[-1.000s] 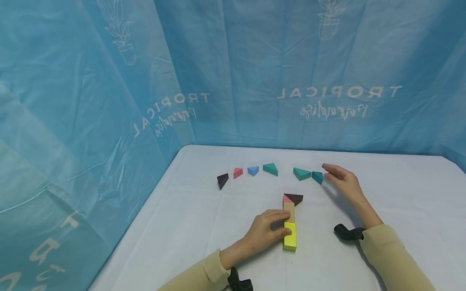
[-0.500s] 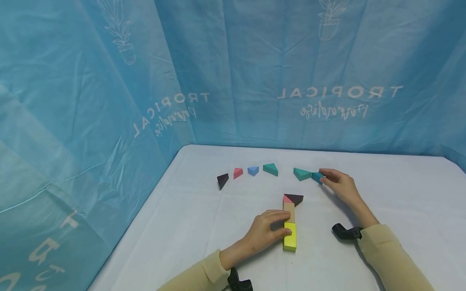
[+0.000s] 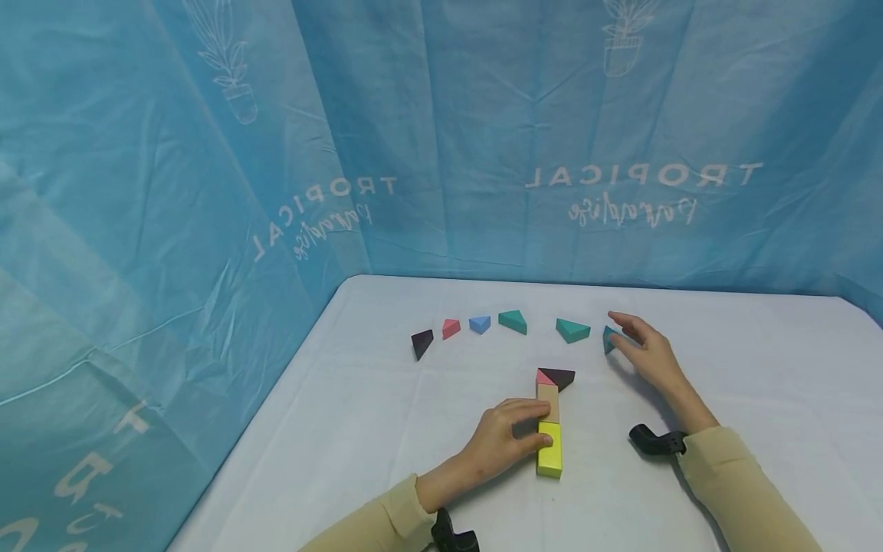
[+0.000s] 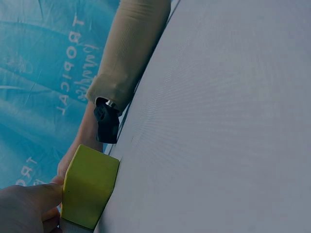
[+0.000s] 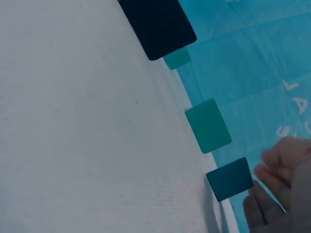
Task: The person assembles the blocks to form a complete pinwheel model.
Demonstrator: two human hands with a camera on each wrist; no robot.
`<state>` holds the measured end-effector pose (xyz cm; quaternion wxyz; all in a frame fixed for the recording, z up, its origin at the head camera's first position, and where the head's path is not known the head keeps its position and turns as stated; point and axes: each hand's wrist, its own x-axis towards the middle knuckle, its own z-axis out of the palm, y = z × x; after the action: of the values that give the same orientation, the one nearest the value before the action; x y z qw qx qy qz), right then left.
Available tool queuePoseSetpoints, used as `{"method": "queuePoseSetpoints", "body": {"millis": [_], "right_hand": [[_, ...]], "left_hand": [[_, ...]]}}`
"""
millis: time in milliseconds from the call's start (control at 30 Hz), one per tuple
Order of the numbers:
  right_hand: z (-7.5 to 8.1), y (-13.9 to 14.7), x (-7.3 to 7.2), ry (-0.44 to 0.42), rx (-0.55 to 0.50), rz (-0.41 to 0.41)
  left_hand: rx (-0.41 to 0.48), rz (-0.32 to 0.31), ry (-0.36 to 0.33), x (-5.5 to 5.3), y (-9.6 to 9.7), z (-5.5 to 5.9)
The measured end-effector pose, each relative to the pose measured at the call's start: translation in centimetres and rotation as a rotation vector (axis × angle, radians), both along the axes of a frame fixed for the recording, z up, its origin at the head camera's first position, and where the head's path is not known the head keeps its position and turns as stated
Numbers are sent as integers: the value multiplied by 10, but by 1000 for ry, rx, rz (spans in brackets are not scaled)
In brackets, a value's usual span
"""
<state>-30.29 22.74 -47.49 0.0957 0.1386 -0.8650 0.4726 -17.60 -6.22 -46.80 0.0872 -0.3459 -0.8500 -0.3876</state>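
My left hand (image 3: 493, 445) rests its fingertips on a beige block (image 3: 548, 392) and its thumb on a yellow rectangular block (image 3: 549, 460). Beyond them, a pink triangular block (image 3: 543, 376) and a dark triangular block (image 3: 560, 376) complete one touching line. In the left wrist view, the thumb lies against the yellow block (image 4: 90, 187). Farther right, my right hand (image 3: 651, 353) has its thumb and fingers spread beside a small teal triangular block (image 3: 608, 340). The right wrist view shows that teal block (image 5: 230, 179) standing on the table, close to the fingertips.
Along the back lie green triangular blocks (image 3: 572, 330), another green one (image 3: 513, 321), a blue one (image 3: 479, 324), a pink one (image 3: 451, 328) and a dark one (image 3: 422, 343). A white cloth covers the table (image 3: 331, 429); blue curtains (image 3: 455, 153) hang behind and left.
My right hand reached the teal block, which then turned and shifted right, apart from the green block beside it. The right fingers have spread again. My left hand has stayed put.
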Motion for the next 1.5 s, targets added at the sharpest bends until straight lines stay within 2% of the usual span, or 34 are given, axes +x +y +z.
{"method": "queuePoseSetpoints", "body": {"millis": [133, 200, 1200, 1333, 1500], "right_hand": [[-1, 0, 0, 3, 17, 76], [-2, -1, 0, 14, 34, 80], [-5, -2, 0, 156, 45, 11], [-2, -4, 2, 175, 32, 15], [13, -19, 8, 229, 35, 61]], "left_hand": [[2, 1, 3, 0, 0, -1], [8, 1, 2, -1, 1, -1], [8, -1, 6, -1, 1, -2], [10, 1, 11, -1, 1, -3], [12, 3, 4, -2, 1, -2]]}}
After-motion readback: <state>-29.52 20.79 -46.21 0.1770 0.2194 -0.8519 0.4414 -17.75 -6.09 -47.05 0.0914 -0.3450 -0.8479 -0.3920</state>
